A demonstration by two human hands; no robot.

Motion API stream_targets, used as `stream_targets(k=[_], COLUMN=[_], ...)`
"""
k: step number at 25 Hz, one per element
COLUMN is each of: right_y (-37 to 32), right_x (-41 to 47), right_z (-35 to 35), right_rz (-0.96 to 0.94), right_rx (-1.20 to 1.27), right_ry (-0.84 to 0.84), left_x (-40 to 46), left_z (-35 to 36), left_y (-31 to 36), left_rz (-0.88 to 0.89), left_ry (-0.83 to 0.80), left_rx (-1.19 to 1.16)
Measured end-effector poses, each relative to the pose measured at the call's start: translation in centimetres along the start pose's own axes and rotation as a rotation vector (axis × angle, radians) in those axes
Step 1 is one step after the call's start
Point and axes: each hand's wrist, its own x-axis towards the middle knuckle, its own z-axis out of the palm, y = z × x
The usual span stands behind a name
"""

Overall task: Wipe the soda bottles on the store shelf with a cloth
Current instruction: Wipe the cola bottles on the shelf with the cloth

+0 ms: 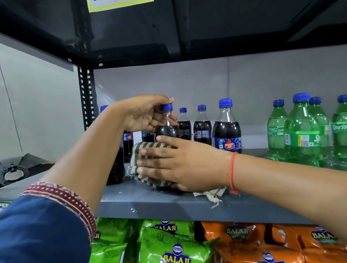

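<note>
Gripping the neck of a cola bottle [166, 126] with my left hand [144, 115], I've got fingers and thumb curled in around it just under the blue cap [166, 107], thumb tip resting on the cap's upper edge. My right hand [179, 164] is pressed flat against the bottle's lower body with a striped cloth [149, 154] wrapped between palm and plastic; those fingers lie straight and close together, pushing the cloth on, so I can't see the label at all. A frayed pale corner of the cloth [211, 193] trails out under my right wrist onto the grey shelf [174, 204].

The bottle stands upright near the front edge of that shelf. Behind it and to its right, more cola bottles [226, 127] stand in a loose row, blue caps on. Further right of it, well apart, a cluster of green Sprite bottles [302, 135]. To its left, partly hidden by my left forearm, another dark bottle [116, 167]. Below the shelf sit green [174, 253] and orange [250, 249] Balaji wafer bags. A red thread [232, 172] circles my right wrist.
</note>
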Motion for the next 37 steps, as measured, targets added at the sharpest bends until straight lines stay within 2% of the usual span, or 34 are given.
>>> stream_targets(k=[5,9,11,13,14,15,17,19,22,25,29,31,35,37], right_y=[-1.3,-2.0,-1.6,-1.1,-0.8,-0.5,0.1,0.5,1.1,1.8,1.7,2.5,3.4,3.2], right_x=[-1.1,-3.3,-5.1,-6.9,-7.7,-8.5,-9.9,-11.2,-12.2,-12.4,-12.6,-12.4,-12.0,-11.9], right_z=[-1.7,-4.9,-6.5,-7.5,-7.6,-7.5,-6.9,-5.9,-4.1,-2.3,0.3,0.6,0.9,1.1], right_rz=[-0.059,0.003,0.029,0.058,0.076,0.093,0.120,0.121,0.125,0.157,0.116,0.049,0.084,0.030], right_rx=[0.052,0.137,0.217,0.262,0.251,0.219,0.156,0.098,0.070,0.059,-0.160,-0.198,-0.218,-0.255], right_ry=[0.104,0.229,0.309,0.339,0.333,0.311,0.261,0.225,0.236,0.233,0.007,-0.005,-0.017,-0.028], left_x=[0.2,-0.6,-0.9,-1.0,-1.1,-1.1,-0.6,1.0,3.2,4.0,4.2,4.1,4.1,4.2], left_z=[0.0,0.4,0.8,1.8,2.5,3.5,6.0,8.2,10.0,10.3,10.1,9.9,9.9,9.8], left_y=[0.0,1.0,2.0,3.7,4.8,5.7,7.0,6.9,5.9,5.2,5.1,5.1,5.1,5.2], left_rz=[-0.023,-0.032,0.100,0.334,0.461,0.554,0.572,0.413,0.197,0.124,0.103,0.096,0.093,0.088], left_ry=[-0.004,0.064,0.225,0.460,0.535,0.534,0.387,0.223,0.119,0.032,-0.007,-0.007,-0.023,-0.028], left_rx=[-0.019,-0.007,0.045,0.075,0.065,0.055,0.087,0.106,-0.121,-0.248,-0.222,-0.227,-0.241,-0.242])
